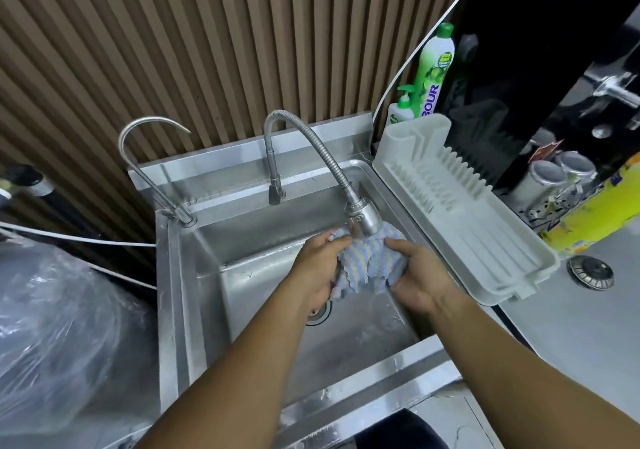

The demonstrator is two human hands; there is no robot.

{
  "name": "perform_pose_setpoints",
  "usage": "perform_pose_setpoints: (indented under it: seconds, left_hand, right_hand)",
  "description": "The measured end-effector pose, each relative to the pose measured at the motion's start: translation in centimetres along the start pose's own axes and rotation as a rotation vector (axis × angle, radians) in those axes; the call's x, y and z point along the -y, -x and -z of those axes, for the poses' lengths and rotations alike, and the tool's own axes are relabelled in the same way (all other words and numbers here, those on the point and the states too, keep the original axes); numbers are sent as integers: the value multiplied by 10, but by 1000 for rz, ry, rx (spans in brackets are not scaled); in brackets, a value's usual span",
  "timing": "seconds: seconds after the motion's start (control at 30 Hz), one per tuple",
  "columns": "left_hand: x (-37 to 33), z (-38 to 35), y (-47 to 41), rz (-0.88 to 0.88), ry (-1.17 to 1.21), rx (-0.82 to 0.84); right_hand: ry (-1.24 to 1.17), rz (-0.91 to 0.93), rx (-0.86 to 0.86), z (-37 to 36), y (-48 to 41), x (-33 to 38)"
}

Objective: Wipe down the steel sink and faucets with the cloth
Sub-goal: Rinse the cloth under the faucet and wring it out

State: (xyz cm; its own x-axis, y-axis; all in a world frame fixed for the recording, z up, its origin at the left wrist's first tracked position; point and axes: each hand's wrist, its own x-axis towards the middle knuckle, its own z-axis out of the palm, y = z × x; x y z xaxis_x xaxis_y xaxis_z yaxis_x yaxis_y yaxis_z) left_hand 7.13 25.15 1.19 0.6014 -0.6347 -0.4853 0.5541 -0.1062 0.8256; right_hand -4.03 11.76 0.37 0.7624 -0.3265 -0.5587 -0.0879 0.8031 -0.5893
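The camera rides on the person's head at the front of the sink point(173, 293), looking forward and steeply down into it from close above. Its wide lens bows the slatted wall point(207, 50) and dish rack point(485, 241).

Brown slat wall point(173, 50) fills the top of the frame, glossy black panel point(519, 33) upper right, steel countertop point(571, 338) lower right.

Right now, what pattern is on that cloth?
Wavy stripes of pale blue, white and yellow on the cloth, seen in the head view.
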Motion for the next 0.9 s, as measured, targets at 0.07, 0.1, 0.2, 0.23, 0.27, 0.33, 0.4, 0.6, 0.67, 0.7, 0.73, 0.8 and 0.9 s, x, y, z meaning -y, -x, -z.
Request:
perform_pose_setpoints:
  seconds: [0.07, 0.1, 0.2, 0.23, 0.27, 0.33, 0.4, 0.6, 0.67, 0.7, 0.73, 0.8, 0.9]
  left_hand:
    - [-6, -6, -8, -33, -14, 31]
    - [-7, -6, -11, -37, -30, 36]
    - [-6, 0, -14, 5, -25, 27]
    - [-3, 5, -17, 22, -4, 30]
    - [-1, 12, -21, 39, 14, 28]
    - [3, 30, -36, 72, 22, -15]
    - [1, 49, -57, 95, -8, -108]
    - [-30, 78, -118, -101, -200, -513]
    - [-38, 85, -136, -99, -269, -504]
    - [-39, 89, -144, -91, -291, -521]
    - [-40, 91, -148, -97, -339, -566]
    - [-37, 91, -155, -170, -498, -690]
    - [-32, 86, -157, -193, -513, -816]
  right_hand:
    - [24, -11, 6, 1, -6, 9]
    - [53, -24, -2, 1, -7, 11]
    - [145, -109, -66, 2, -13, 7]
    - [162, -141, -84, 3, -14, 4]
    - [168, -167, -91, 4, -15, 1]
    - [161, -201, -85, 6, -15, -2]
    - [143, -224, -52, 8, -15, -3]
    - [120, -248, 80, 7, -19, -6]
    - [99, -233, 105, 6, -21, -7]
    - [90, -237, 114, 5, -20, -7]
    - [85, -246, 116, 4, -20, -8]
    - [91, -253, 114, 3, -20, -9]
    - [115, -246, 110, 0, -20, -9]
